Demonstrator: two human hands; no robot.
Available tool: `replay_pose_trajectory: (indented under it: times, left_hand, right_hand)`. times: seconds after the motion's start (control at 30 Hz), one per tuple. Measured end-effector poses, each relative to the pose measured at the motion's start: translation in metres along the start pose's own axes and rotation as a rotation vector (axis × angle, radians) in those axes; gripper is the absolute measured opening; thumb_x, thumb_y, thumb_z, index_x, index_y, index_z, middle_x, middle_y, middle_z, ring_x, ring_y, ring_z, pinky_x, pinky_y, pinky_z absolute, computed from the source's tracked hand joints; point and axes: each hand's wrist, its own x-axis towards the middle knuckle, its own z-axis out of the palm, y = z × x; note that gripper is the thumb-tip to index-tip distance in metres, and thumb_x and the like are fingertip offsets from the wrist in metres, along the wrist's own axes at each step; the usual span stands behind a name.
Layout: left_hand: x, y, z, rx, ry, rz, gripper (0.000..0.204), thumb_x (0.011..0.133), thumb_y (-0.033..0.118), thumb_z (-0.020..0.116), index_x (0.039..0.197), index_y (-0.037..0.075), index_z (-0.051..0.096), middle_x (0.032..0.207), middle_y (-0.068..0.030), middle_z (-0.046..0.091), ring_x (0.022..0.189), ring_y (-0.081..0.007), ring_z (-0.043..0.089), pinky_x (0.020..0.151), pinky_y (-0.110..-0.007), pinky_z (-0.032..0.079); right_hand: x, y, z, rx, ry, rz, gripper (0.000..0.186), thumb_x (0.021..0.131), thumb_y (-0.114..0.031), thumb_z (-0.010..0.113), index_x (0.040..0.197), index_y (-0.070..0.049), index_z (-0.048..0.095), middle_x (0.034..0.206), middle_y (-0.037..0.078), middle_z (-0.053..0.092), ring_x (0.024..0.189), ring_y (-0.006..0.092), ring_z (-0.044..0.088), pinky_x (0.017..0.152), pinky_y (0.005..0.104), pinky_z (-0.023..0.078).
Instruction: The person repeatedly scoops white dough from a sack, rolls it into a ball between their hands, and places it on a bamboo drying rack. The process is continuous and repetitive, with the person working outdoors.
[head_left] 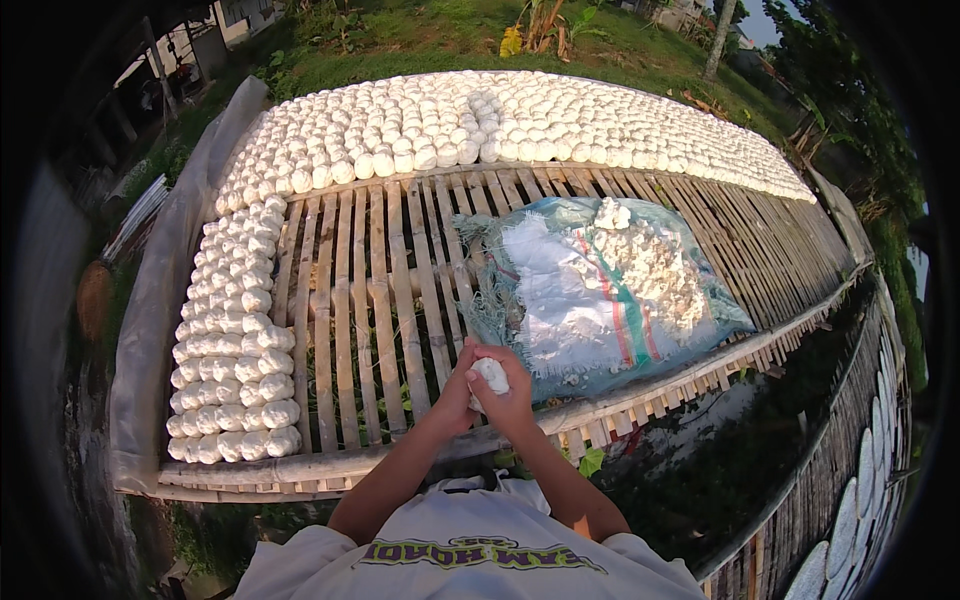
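Observation:
In front of my chest, over the near edge of a bamboo slat rack [355, 300], my two hands are closed together around a white dough-like lump [490, 374]. My left hand [455, 398] presses from the left side, and my right hand [514, 395] wraps the lump from the right. Part of the lump is hidden by the fingers. Just beyond my right hand, a white woven sack [555, 300] lies flat on blue-green netting [735, 318]. On the sack's right part rests a crumbly white mass [675, 275].
Rows of white rounded balls [400, 130] cover the rack's far side, with more rows [235, 390] down its left. Rolled plastic sheeting [150, 330] runs along the left edge. At lower right stands another rack [790, 530] carrying flat pale discs [845, 525].

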Motion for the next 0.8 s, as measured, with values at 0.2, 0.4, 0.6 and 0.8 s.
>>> replay_pose_trajectory:
  times: [0.2, 0.4, 0.6, 0.8]
  left_hand:
    - [0.012, -0.032, -0.010, -0.470, -0.052, 0.063, 0.054, 0.109, 0.063, 0.040, 0.128, 0.016, 0.058, 0.120, -0.0041, 0.068, 0.114, -0.0203, 0.068, 0.098, -0.041, 0.055]
    - [-0.002, -0.007, -0.020, -0.165, -0.026, -0.090, 0.054, 0.109, 0.062, 0.041, 0.134, 0.018, 0.060, 0.132, -0.0049, 0.066, 0.126, -0.0219, 0.063, 0.108, -0.046, 0.051]
    - [-0.007, -0.003, -0.012, -0.565, -0.298, -0.022, 0.059, 0.108, 0.060, 0.042, 0.138, 0.013, 0.059, 0.134, -0.0098, 0.066, 0.133, -0.0300, 0.061, 0.113, -0.050, 0.048]
    - [0.006, -0.004, -0.046, -0.494, -0.363, -0.220, 0.049, 0.108, 0.048, 0.045, 0.134, 0.010, 0.060, 0.128, -0.0151, 0.068, 0.122, -0.0314, 0.068, 0.103, -0.048, 0.056]
  right_hand:
    - [-0.005, -0.010, 0.022, -0.208, 0.156, -0.061, 0.040, 0.088, -0.009, 0.080, 0.126, -0.004, 0.069, 0.120, 0.015, 0.070, 0.107, 0.0219, 0.068, 0.094, 0.0351, 0.054]
    - [0.005, -0.012, 0.013, -0.072, -0.081, -0.098, 0.038, 0.089, -0.008, 0.079, 0.125, -0.003, 0.067, 0.116, 0.013, 0.071, 0.101, 0.0219, 0.069, 0.092, 0.0368, 0.055]
    - [-0.001, -0.014, 0.031, 0.013, 0.068, -0.100, 0.040, 0.084, -0.005, 0.082, 0.121, -0.003, 0.067, 0.109, 0.012, 0.072, 0.103, 0.0249, 0.070, 0.093, 0.0381, 0.055]
    - [0.003, -0.014, 0.016, -0.089, -0.196, -0.270, 0.040, 0.084, -0.006, 0.083, 0.121, -0.003, 0.067, 0.122, 0.015, 0.068, 0.112, 0.0284, 0.067, 0.097, 0.0403, 0.055]
